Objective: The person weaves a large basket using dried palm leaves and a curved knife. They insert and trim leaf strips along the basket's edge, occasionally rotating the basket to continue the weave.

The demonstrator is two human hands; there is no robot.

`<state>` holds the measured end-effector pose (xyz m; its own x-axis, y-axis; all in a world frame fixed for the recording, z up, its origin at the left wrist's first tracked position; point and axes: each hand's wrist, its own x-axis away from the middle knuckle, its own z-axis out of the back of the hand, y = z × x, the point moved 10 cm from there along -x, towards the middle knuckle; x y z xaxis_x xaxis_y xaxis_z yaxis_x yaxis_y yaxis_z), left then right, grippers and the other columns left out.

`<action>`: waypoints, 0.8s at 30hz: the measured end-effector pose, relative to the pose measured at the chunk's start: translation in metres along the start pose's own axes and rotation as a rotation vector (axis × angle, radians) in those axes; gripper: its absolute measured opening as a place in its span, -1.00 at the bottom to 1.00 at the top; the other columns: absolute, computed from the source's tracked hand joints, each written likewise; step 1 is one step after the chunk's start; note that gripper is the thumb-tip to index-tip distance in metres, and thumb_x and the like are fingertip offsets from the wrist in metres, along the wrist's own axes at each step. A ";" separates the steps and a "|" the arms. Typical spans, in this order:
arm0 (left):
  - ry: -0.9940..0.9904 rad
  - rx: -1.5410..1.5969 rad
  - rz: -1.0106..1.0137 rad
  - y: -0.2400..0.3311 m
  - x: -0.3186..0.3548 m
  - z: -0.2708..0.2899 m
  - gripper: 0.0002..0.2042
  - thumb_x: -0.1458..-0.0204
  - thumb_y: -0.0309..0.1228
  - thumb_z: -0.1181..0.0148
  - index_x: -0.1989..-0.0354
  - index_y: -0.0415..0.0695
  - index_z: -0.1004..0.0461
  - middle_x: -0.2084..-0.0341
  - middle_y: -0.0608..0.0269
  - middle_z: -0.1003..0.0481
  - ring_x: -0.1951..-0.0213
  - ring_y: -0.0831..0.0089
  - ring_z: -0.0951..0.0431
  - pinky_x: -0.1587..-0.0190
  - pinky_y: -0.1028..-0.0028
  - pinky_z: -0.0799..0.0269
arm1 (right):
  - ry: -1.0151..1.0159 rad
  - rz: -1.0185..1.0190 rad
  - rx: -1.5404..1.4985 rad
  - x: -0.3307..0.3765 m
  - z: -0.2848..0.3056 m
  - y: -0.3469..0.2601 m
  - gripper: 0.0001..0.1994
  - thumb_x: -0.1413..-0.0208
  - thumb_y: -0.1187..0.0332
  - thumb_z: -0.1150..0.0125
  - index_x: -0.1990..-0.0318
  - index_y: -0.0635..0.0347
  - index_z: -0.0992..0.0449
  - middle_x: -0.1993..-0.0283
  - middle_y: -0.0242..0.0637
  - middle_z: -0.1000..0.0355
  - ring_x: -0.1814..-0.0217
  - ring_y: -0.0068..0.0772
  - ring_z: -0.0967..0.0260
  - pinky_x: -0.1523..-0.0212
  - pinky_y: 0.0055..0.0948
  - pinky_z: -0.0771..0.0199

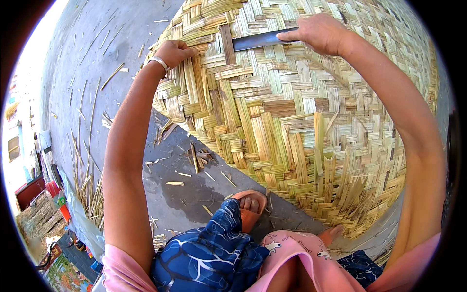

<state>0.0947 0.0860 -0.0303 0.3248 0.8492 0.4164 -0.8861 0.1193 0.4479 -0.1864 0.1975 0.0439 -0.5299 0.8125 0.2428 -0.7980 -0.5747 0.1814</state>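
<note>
A large woven mat [287, 141] of flat split strips, yellow, green and brown, curves across the floor in front of me. My right hand [318, 35] grips a flat dark metal blade [260, 40], its index finger stretched along the top face. The blade lies on the weave and points left, its tip meeting a brown upright strip [227, 45]; whether it passes beneath cannot be made out. At the mat's left edge my left hand [174, 53], with a bangle [159, 62] at the wrist, is closed with fingertips pinched on a strip end, mostly hidden by the fingers.
Loose strip ends [318, 146] stand up from the mat's near part. Cut scraps [197, 155] and long thin stalks [82, 131] litter the grey floor [73, 63]. My sandalled foot [250, 207] is close to the mat's near edge. Assorted household items [61, 204] lie at far left.
</note>
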 end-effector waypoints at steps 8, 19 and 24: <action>-0.045 0.064 0.006 -0.010 -0.004 -0.001 -0.59 0.14 0.00 -0.36 0.42 -0.16 -0.58 0.53 0.29 -0.52 0.44 0.49 -0.46 0.29 0.41 -0.40 | 0.000 -0.011 -0.125 0.000 -0.022 0.008 -0.40 -0.02 0.57 -0.02 -0.12 -0.54 -0.42 0.39 -0.26 -0.45 0.31 -0.16 -0.46 0.30 -0.18 -0.49; -0.009 0.047 0.001 -0.005 0.001 0.002 -0.66 0.10 -0.07 -0.36 0.42 -0.12 -0.59 0.56 0.41 -0.50 0.48 0.58 -0.42 0.33 0.48 -0.37 | 0.022 0.003 0.010 -0.011 -0.010 0.000 -0.39 -0.07 0.57 -0.01 -0.15 -0.57 -0.38 0.35 -0.26 -0.43 0.30 -0.20 -0.46 0.29 -0.22 -0.48; -0.085 0.268 0.076 -0.023 -0.003 -0.007 -0.64 0.13 -0.06 -0.38 0.41 -0.15 -0.59 0.52 0.32 -0.53 0.43 0.51 -0.47 0.27 0.43 -0.41 | 0.039 0.014 -0.006 -0.010 -0.019 0.002 -0.40 -0.08 0.57 -0.01 -0.15 -0.58 -0.38 0.36 -0.27 -0.42 0.31 -0.21 -0.45 0.29 -0.22 -0.48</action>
<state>0.1122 0.0842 -0.0471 0.2978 0.8028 0.5166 -0.7937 -0.0925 0.6013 -0.1884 0.1903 0.0241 -0.5519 0.8075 0.2080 -0.7920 -0.5857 0.1723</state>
